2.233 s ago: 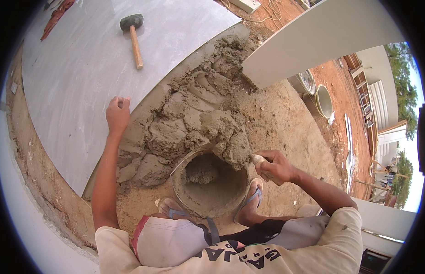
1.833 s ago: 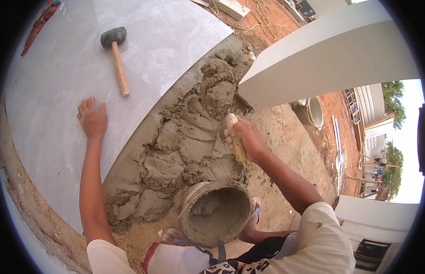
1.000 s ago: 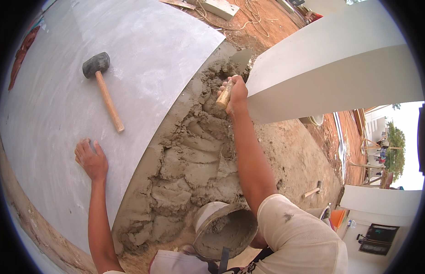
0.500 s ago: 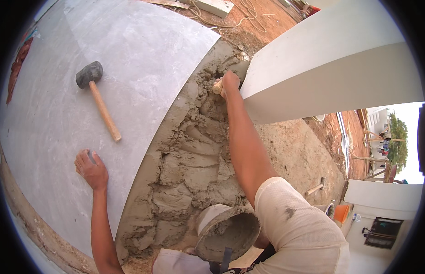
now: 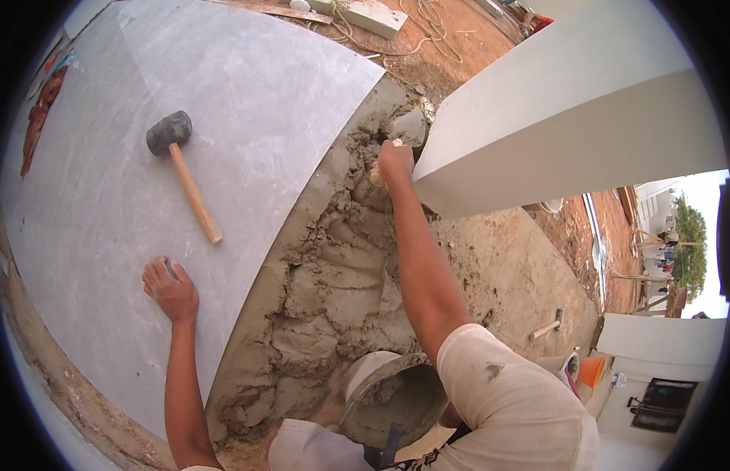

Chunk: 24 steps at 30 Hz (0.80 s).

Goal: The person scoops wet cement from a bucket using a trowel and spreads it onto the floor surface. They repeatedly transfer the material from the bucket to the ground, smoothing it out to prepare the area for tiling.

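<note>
1. One large grey slab [image 5: 247, 94] fills the left side; its slanting edge runs alongside the mortar.
2. One pale column [image 5: 569, 125] juts in from the upper right, its near corner just beside the right hand.
3. One strip of wet mortar [image 5: 333, 275], lumpy and ridged, lies between slab and bare ground.
4. One bucket [image 5: 369, 375], tilted, mortar coating its inside, stands at the mortar's lower end.
5. One black-headed mallet [image 5: 180, 173] lies on the slab, above the left hand.
6. One trowel [image 5: 408, 125] is at the mortar's far end, near the column.
7. One hammer [image 5: 547, 325] lies on the ground at right.
8. Two hands: the left hand [image 5: 173, 290] rests on the slab, fingers loosely bent, released; the right hand [image 5: 395, 163] has its fingers clenched round the trowel's handle.
</note>
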Motion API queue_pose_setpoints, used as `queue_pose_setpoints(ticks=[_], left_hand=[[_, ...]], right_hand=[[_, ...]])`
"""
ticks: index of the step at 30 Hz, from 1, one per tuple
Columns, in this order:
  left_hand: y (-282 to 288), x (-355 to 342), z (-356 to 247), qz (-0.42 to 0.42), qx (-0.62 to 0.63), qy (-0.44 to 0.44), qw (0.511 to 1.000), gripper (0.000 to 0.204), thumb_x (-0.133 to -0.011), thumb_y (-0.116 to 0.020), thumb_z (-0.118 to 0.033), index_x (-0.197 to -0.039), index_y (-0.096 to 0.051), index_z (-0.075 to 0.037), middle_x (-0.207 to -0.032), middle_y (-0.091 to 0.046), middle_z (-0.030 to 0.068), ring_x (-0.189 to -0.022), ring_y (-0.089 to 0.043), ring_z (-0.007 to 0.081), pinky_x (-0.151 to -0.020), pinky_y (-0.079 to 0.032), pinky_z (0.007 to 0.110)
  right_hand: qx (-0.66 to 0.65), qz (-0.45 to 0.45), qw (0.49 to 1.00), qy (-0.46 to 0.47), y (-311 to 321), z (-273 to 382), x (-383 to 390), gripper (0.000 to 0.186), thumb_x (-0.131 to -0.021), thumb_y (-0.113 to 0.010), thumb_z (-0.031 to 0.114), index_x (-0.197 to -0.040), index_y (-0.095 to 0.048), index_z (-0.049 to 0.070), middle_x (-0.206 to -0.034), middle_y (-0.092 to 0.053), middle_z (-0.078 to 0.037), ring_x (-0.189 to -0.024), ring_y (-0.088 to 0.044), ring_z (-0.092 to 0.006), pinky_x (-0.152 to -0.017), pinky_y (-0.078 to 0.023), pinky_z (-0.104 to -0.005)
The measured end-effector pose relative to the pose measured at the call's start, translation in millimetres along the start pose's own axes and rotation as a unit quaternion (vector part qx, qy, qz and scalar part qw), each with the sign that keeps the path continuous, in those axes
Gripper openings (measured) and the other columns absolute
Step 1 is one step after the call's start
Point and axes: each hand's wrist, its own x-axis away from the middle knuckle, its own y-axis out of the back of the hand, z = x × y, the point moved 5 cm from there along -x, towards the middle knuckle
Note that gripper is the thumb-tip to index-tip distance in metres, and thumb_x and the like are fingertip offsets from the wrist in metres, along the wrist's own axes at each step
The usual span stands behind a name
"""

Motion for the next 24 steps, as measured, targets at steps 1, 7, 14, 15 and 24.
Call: queue_pose_setpoints(ticks=[1,7,14,15,24], left_hand=[[1.8,0.5,0.6,-0.004,0.007,0.001,1.0,0.022,-0.094,-0.056,-0.016,-0.114,-0.055,-0.006,-0.117,-0.055,0.0113,-0.113,-0.05,0.0315,-0.097,-0.038,0.046],[5.9,-0.5,0.5,-0.007,0.013,-0.001,1.0,0.022,-0.094,-0.056,-0.015,-0.114,-0.055,-0.006,-0.117,-0.055,0.0108,-0.115,-0.05,0.0321,-0.097,-0.038,0.046],[3.9,-1.4,-3.5,-0.018,0.022,-0.004,1.0,0.022,-0.094,-0.056,-0.016,-0.114,-0.056,-0.006,-0.116,-0.056,0.0105,-0.114,-0.05,0.0313,-0.096,-0.039,0.046],[-0.2,0.8,-5.4,-0.015,0.028,-0.001,1.0,0.022,-0.094,-0.056,-0.016,-0.114,-0.056,-0.007,-0.115,-0.056,0.0105,-0.114,-0.05,0.0312,-0.096,-0.04,0.046],[16.4,0.4,8.1,-0.024,-0.004,0.005,1.0,0.022,-0.094,-0.057,-0.017,-0.113,-0.056,-0.006,-0.11,-0.054,0.0106,-0.111,-0.051,0.0302,-0.096,-0.039,0.045]], right_hand=[[0.003,0.012,1.0,-0.003,-0.8,5.7,0.8,0.047,-0.086,-0.054,0.025,-0.113,-0.057,-0.013,-0.107,-0.067,-0.029,-0.094,-0.071,-0.0327,-0.081,-0.054,-0.0416],[0.03,0.093,0.995,-0.008,-17.6,1.0,-43.4,0.048,-0.089,-0.055,0.025,-0.123,-0.051,-0.009,-0.124,-0.06,-0.03,-0.112,-0.063,-0.0395,-0.095,-0.05,-0.045],[0.39,0.127,0.889,0.206,-25.4,12.0,-97.4,0.026,-0.086,-0.06,0.016,-0.103,-0.073,0.0,-0.107,-0.071,-0.021,-0.101,-0.069,-0.0359,-0.086,-0.055,-0.0444],[0.39,0.11,0.891,0.203,-25.2,7.0,-99.4,0.025,-0.086,-0.061,0.016,-0.102,-0.074,0.001,-0.105,-0.072,-0.02,-0.099,-0.07,-0.0355,-0.085,-0.055,-0.0444],[0.237,0.187,0.947,0.108,-90.1,-52.9,-60.8,0.023,-0.086,-0.065,0.017,-0.101,-0.076,0.003,-0.106,-0.073,-0.018,-0.101,-0.07,-0.0336,-0.084,-0.056,-0.0456]])
